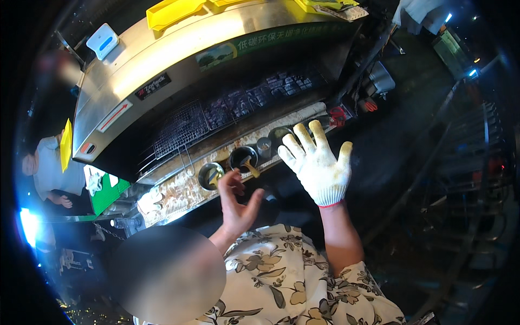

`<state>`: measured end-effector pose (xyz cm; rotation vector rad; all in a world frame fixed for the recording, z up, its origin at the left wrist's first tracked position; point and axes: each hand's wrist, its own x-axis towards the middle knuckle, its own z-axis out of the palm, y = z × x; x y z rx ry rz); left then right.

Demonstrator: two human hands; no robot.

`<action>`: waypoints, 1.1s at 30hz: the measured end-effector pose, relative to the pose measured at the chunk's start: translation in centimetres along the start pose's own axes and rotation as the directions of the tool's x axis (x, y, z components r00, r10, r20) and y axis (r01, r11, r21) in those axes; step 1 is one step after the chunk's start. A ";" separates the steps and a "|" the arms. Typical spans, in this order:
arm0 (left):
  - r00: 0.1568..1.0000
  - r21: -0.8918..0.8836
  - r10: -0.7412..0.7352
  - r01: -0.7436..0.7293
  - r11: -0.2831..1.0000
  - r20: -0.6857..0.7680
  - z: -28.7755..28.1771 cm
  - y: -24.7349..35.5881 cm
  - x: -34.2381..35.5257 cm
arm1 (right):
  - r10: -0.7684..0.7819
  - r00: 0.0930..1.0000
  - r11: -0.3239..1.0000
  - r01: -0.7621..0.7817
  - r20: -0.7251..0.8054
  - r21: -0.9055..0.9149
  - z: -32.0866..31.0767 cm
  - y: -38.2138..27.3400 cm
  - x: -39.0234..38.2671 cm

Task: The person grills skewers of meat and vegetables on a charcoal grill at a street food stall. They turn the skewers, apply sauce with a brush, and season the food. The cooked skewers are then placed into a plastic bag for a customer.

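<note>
My right hand wears a white knit glove with yellowed fingertips and a red cuff edge. It is raised palm up with the fingers spread, and nothing is in it. My bare left hand is held lower, its fingers loosely bent and its thumb apart, also holding nothing. Just beyond its fingertips, on a stained ledge, stand a dark round pot and a second dark pot. A yellowish handle leans out of the second one. Beside them is a small metal cup. A crumpled white glove lies at the ledge's left end.
Behind the ledge runs a long grill trough with charcoal and a wire rack. Above it is a steel counter with yellow trays. Red-handled tools lie at the right end. A person in white is at far left.
</note>
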<state>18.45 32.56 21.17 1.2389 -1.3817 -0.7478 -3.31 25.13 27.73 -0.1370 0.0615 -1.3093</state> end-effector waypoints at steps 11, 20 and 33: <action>0.871 -0.075 -0.010 0.054 0.996 0.491 11.1 -1.9 6.6 | -0.120 0.778 0.909 -0.163 -0.616 -0.383 -15.4 -3.8 7.5; 0.904 0.221 -0.027 -0.075 0.972 0.426 13.9 -2.2 10.0 | 0.384 0.851 0.862 -0.470 -0.358 -0.192 -24.1 -8.2 11.7; 0.600 0.274 -0.798 0.776 0.567 -0.047 10.6 -11.5 3.4 | -0.065 0.925 -0.673 -0.318 -0.375 -0.668 -24.4 -18.8 14.8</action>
